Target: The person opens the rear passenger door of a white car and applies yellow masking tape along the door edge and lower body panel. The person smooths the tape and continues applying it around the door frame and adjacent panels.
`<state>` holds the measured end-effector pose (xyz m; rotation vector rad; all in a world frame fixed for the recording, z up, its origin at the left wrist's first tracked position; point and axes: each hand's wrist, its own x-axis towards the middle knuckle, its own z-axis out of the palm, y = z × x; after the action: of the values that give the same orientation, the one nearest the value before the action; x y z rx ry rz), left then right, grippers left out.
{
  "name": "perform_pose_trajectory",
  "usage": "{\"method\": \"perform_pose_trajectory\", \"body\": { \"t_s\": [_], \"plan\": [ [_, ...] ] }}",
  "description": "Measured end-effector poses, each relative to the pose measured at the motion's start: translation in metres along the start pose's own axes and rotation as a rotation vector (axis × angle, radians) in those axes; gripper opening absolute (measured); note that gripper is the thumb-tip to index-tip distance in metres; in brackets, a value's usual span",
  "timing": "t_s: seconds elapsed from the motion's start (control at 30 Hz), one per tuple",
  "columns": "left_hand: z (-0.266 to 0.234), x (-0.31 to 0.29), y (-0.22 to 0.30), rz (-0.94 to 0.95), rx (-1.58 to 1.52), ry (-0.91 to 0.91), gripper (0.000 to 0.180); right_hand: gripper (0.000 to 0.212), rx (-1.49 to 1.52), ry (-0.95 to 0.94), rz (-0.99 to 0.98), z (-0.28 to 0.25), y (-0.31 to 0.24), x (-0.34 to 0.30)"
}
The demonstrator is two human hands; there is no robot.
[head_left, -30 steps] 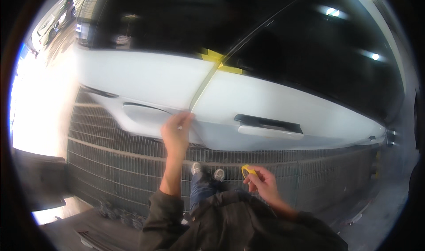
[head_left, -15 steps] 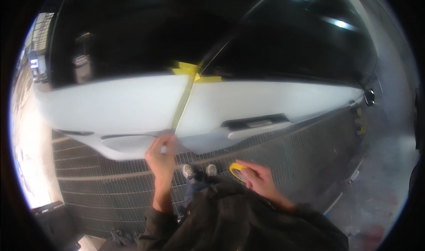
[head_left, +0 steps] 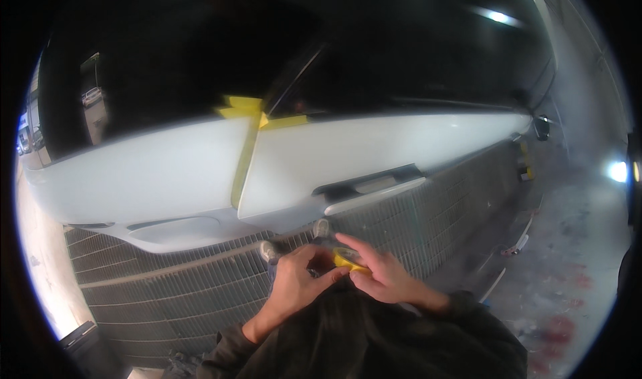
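A roll of yellow masking tape [head_left: 352, 264] sits in my right hand [head_left: 386, 275], the index finger stretched along its upper side and the thumb below. My left hand [head_left: 297, 280] meets the roll's left edge, its thumb and fingers closed there; whether a loose tape end is between them is hidden. Both hands are in front of my dark jacket, below a white car side panel [head_left: 180, 165]. A strip of yellow tape [head_left: 247, 158] runs down the seam between two white panels. Shorter yellow tape pieces [head_left: 242, 105] stick at its top, by the dark window.
A recessed black door handle [head_left: 364, 182] lies right of the seam, and an oval outline [head_left: 174, 228] to its left. My shoes [head_left: 269, 250] stand on a floor grating [head_left: 167, 299]. Farther right is a grey floor with red stains [head_left: 558, 332].
My left hand has left the lower end of the seam tape and come down right to the tape roll. My right hand has shifted slightly left with the roll. The view has turned a little.
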<state>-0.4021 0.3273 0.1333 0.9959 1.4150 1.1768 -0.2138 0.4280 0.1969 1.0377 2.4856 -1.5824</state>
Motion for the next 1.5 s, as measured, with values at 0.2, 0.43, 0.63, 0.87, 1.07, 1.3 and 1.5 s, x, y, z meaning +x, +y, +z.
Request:
{"method": "perform_pose_trajectory", "body": {
  "t_s": [0.2,0.43,0.63,0.87,1.07,1.3,1.5],
  "plan": [
    [0.027,0.012,-0.006,-0.111,-0.09,0.031,0.017,0.068,-0.041,-0.121,-0.165,-0.031,0.024,0.011],
    [0.072,0.019,0.033,-0.162,-0.07,0.252,0.01,0.046,0.248,-0.469,-0.159,-0.118,0.067,0.003],
    [0.083,0.018,0.07,-0.137,-0.159,0.529,0.003,0.04,0.124,-0.62,0.07,-0.235,0.109,-0.012],
    [0.035,0.035,0.071,-0.122,-0.129,0.751,0.007,0.026,0.089,-0.613,0.335,-0.33,0.157,0.004],
    [0.021,0.064,0.056,-0.131,-0.08,0.816,0.011,0.035,0.766,-0.324,0.299,-0.307,0.194,0.027],
    [0.017,0.068,0.056,-0.193,0.056,0.854,0.016,0.036,1.159,-0.233,0.394,-0.286,0.202,0.031],
    [0.016,0.066,0.054,-0.231,0.216,0.869,0.016,0.035,1.182,-0.231,0.404,-0.283,0.204,0.03]
  ]
}}
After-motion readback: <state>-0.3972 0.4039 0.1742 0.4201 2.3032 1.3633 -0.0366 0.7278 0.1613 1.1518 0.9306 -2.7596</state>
